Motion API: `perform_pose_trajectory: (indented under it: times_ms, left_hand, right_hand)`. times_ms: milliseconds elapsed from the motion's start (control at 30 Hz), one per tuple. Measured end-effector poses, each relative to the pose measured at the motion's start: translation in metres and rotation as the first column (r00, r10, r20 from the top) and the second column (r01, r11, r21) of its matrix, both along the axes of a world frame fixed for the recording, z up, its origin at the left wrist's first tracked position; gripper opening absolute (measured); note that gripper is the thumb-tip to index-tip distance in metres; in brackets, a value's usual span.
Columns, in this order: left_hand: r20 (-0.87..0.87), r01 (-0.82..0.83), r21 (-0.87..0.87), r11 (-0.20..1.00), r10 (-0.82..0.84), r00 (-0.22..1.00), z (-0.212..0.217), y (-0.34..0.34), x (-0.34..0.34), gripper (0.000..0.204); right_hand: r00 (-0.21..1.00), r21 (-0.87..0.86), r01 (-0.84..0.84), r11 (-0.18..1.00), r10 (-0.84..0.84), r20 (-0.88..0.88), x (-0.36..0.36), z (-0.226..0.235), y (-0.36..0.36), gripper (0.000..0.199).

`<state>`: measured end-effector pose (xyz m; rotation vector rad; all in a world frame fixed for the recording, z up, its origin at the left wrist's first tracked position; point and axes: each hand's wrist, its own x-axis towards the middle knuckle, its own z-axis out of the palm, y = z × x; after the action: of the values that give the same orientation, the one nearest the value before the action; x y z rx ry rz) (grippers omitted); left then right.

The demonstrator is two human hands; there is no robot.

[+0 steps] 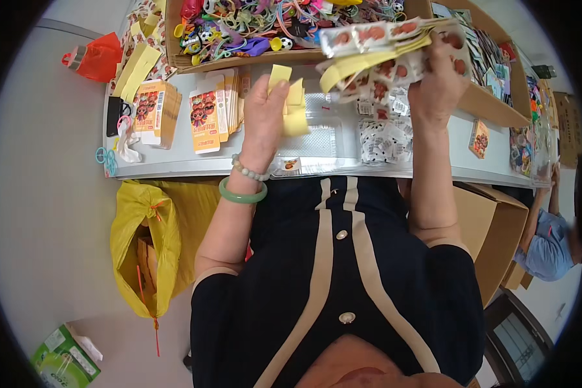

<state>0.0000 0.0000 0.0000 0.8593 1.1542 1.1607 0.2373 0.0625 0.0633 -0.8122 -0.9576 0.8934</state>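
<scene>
My left hand (263,116), wearing a bead bracelet and a green bangle, is closed on several yellow paper strips (296,123) above the table. Raised higher at the right, my right hand (438,94) grips a bundle of printed sticker strips (368,39), pale with reddish-brown figures and yellow paper among them. Beneath the hands lies a clear plastic tray (323,145), with one small printed piece (291,165) at its near left. White packets with dark spots (385,142) are piled below the bundle. Flat orange cartons (205,126) fan out left of my left hand.
A cardboard box of small colourful toys (239,29) stands along the back. Another carton (498,113) of packets is at the right. More orange cartons (150,110) and blue scissors (106,159) lie left. A yellow sack (187,213) is below the table; another person (553,242) is far right.
</scene>
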Motion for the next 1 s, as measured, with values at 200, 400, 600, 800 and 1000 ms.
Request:
perform_pose_trajectory:
  times_ms: [200, 400, 600, 800, 1000]
  left_hand:
    - [0.092, -0.093, 0.060, 0.994, 0.087, 0.992, 0.013, 0.000, 0.004, 0.029]
    - [0.206, -0.231, 0.085, 0.969, 0.210, 0.956, 0.021, -0.001, -0.004, 0.030]
    - [0.209, -0.214, 0.122, 0.969, 0.186, 0.960, 0.023, -0.007, 0.001, 0.031]
    - [-0.083, -0.143, 0.295, 0.945, 0.175, 0.981, 0.027, -0.018, 0.014, 0.029]
    - [-0.172, -0.099, 0.003, 0.995, 0.098, 0.980, 0.028, -0.024, 0.001, 0.024]
  right_hand:
    - [0.989, 0.056, -0.090, 0.994, 0.083, 0.122, -0.023, -0.004, -0.020, 0.024]
    - [0.875, -0.307, -0.163, 0.938, 0.281, 0.394, -0.006, 0.008, -0.013, 0.033]
    - [0.329, 0.537, -0.059, 0.841, -0.492, 0.806, -0.032, 0.013, -0.041, 0.055]
    - [0.703, -0.503, -0.162, 0.849, 0.457, 0.544, -0.096, -0.020, -0.069, 0.027]
    - [0.754, -0.530, -0.215, 0.820, 0.484, 0.444, -0.072, -0.021, -0.048, 0.017]
